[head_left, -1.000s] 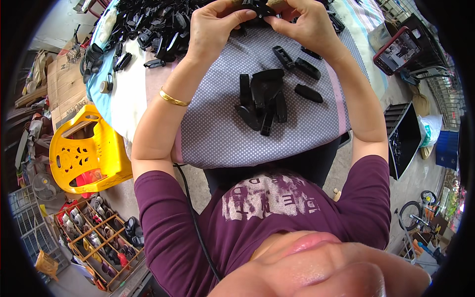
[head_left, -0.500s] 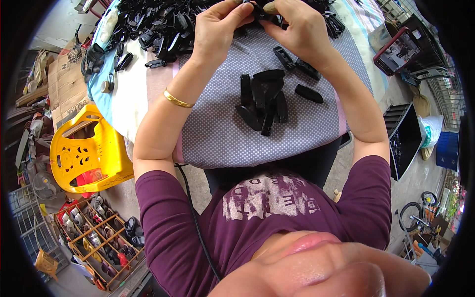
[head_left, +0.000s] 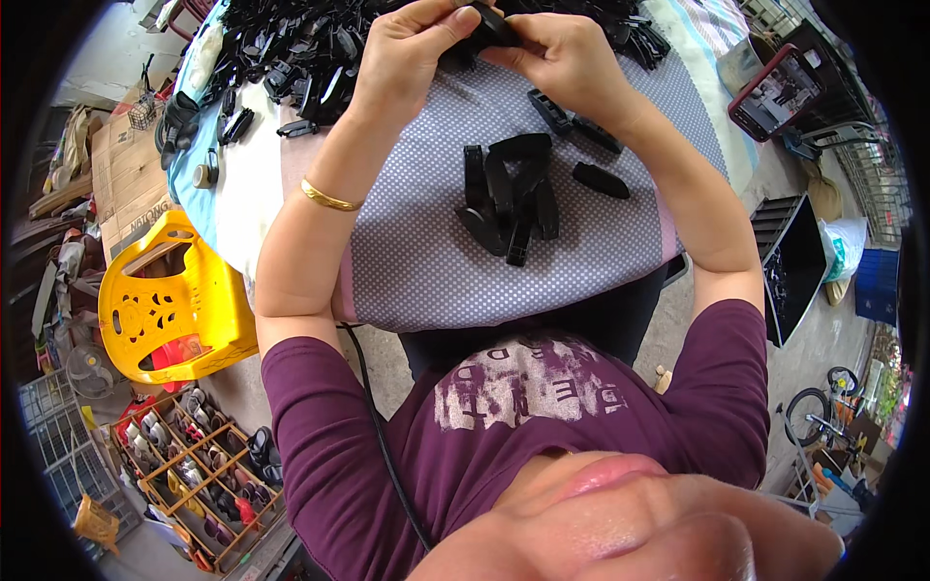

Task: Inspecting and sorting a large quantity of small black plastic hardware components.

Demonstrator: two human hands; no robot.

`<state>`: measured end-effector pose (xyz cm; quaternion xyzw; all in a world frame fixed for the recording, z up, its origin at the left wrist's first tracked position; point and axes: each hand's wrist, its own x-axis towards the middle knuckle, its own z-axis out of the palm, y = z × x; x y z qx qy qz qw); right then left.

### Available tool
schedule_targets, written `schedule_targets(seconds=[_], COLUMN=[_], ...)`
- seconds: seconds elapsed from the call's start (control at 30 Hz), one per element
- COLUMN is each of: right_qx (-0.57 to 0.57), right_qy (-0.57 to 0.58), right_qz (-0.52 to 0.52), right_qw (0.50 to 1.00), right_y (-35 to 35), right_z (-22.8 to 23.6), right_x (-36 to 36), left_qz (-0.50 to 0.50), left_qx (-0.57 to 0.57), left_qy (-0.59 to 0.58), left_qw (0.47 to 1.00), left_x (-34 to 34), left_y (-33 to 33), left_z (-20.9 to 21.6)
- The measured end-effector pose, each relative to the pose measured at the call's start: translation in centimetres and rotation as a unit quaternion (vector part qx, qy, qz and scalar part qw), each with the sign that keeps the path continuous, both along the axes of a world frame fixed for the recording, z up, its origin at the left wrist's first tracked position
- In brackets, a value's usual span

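Between both hands, above the far side of the cloth-covered table (head_left: 426, 271), is a small black plastic piece (head_left: 495, 26). My left hand (head_left: 407, 53) pinches one end of it with thumb and fingertips. The other end sits between the thumb and bent fingers of my right hand (head_left: 572, 63). Its exact kind is hard to make out. Nearer me lies a loose cluster of similar long black pieces (head_left: 513, 189), with a single piece (head_left: 601, 180) to its right. Two more lie by my right wrist. A large heap of black pieces (head_left: 281, 48) spreads behind my hands.
A yellow plastic chair (head_left: 208, 300) stands left of the table. Propped at the right is a phone (head_left: 778, 92). Below it, on the floor, sits a black crate (head_left: 790, 276). A shoe rack (head_left: 194, 465) is at lower left. A black cable (head_left: 373, 416) runs down my front.
Both hands have shifted slightly left with the black piece, which is now tilted and shows more of its length between them. The cluster on the table looks the same.
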<state>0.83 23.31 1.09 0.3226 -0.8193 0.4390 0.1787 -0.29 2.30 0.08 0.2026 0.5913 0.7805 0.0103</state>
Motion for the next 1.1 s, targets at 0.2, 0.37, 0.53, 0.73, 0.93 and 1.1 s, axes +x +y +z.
schedule_targets(seconds=[0.2, 0.37, 0.53, 0.73, 0.93, 1.1], right_qx=[0.049, 0.305, 0.348, 0.273, 0.04, -0.136], right_qy=[-0.12, -0.043, -0.04, -0.054, -0.043, -0.281], right_qz=[0.02, -0.191, -0.272, -0.276, -0.141, 0.088], right_qw=[0.991, 0.932, 0.896, 0.92, 0.988, 0.946], right_y=[5.2, 10.5, 7.6, 8.2, 8.2, 2.9], right_z=[2.0, -0.8, -1.7, -1.0, -0.5, 0.6], right_x=[-4.5, -8.1, -8.0, -7.5, -8.0, -3.7], left_qz=[-0.095, -0.174, -0.018, 0.009, -0.141, -0.187], left_qx=[-0.321, -0.494, -0.513, -0.547, -0.121, 0.13], left_qy=[0.111, 0.178, 0.353, 0.405, 0.027, -0.203], left_qw=[0.936, 0.833, 0.783, 0.732, 0.982, 0.952], left_x=[2.7, 4.3, 2.0, -1.2, -1.6, -2.7], left_y=[-0.2, 3.9, 9.3, 12.7, 6.2, 0.1], left_z=[3.4, 4.5, 0.9, -3.2, -1.3, -3.3])
